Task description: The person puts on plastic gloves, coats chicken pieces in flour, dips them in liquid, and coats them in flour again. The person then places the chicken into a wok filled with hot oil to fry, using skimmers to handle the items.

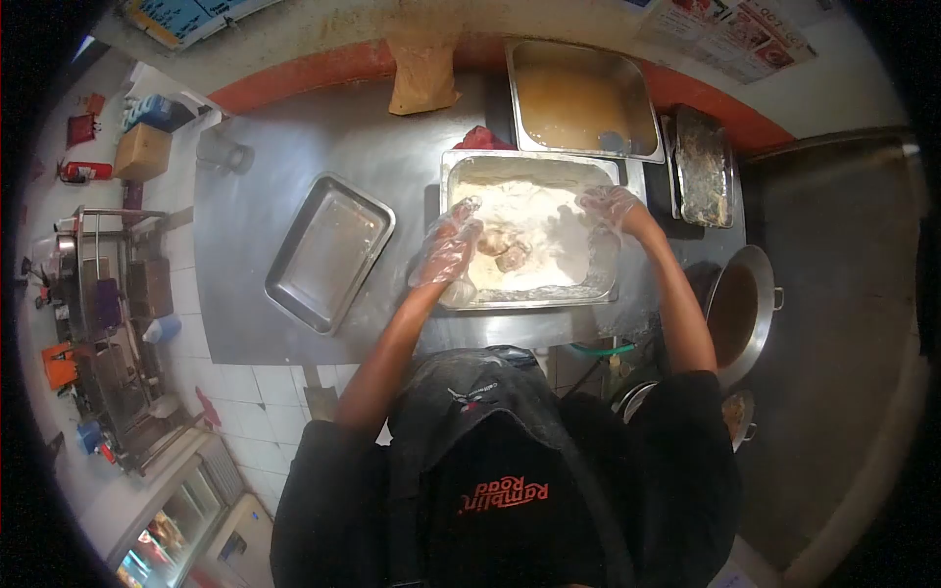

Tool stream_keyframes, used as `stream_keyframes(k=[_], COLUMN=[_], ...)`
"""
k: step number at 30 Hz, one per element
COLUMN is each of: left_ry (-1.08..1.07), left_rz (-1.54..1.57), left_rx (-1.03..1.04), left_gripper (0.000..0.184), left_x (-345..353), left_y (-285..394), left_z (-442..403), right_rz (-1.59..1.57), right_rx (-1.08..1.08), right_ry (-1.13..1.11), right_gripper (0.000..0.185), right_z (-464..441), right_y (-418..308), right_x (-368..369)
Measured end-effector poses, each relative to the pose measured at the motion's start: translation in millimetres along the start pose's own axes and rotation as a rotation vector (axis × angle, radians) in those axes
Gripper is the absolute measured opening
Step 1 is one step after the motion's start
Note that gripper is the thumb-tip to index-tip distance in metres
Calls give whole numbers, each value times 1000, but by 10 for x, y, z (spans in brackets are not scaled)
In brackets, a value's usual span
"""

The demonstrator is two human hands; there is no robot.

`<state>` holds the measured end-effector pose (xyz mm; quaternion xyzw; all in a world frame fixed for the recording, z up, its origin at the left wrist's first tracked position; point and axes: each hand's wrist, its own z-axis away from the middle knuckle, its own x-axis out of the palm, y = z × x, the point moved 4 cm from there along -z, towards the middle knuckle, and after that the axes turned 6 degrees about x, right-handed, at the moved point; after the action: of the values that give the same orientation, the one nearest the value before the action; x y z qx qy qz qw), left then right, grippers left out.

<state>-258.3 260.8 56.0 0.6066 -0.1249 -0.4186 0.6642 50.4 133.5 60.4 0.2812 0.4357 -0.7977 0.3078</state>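
Observation:
A deep metal pan (529,297) in front of me holds white flour (564,211). Pieces of what looks like raw meat (508,251), coated in flour, lie left of its middle. My left hand (451,245), in a clear plastic glove, is at the pan's left rim, with floury fingertips pointing up and inward. Over the right side of the flour is my right hand (610,206), also gloved, its fingers loosely stretched toward the middle. I see nothing held in either hand.
An angled shallow metal tray (286,294) lies to the left. Behind the flour stands a pan of brownish liquid (588,98), with a paper bag (423,83) by the wall. A dark crusted tray (702,162) and a large pot (750,314) are on the right.

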Motion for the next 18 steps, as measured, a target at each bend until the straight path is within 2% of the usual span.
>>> stream_keyframes(k=[1,3,5,7,8,10,11,13,14,15,16,17,18], left_ry=[6,-5,-13,-56,-80,-120,-125,104,96,63,35,36,-18], left_rz=[-107,-193,-279,-325,-347,-391,-398,-367,-375,-237,-97,-102,-107], left_rx=[63,49,36,40,42,52,48,167,164,67,-32,-42,44], left_gripper=[58,58,59,55,53,50,50,51,51,52,54,54,63], left_x=[69,280,403,490,539,643,721,793,831,871,905,835,693], left_y=[-42,-159,-284,-380,-440,-543,-630,-717,-749,-819,-892,-763,-391], left_z=[-80,-271,-520,-801,-926,-1124,-1155,-1224,-1253,-1276,-1266,-1135,-951], right_rz=[74,372,378,616,607,357,348,456,-65,-591,-490,-498,-509], right_rx=[-94,-561,-514,-194,-192,-303,-300,211,62,-90,60,60,207], right_ry=[25,381,395,333,329,643,642,135,386,619,397,388,193], right_gripper=[35,20,22,28,28,33,33,33,36,40,53,53,50], right_z=[-50,-62,-173,-403,-531,-755,-782,-902,-850,-732,-596,-534,-531], right_y=[175,285,369,504,579,639,471,204,73,15,-280,-317,-229], right_x=[118,281,465,678,844,1013,1055,1228,1310,1388,1189,1086,1067])
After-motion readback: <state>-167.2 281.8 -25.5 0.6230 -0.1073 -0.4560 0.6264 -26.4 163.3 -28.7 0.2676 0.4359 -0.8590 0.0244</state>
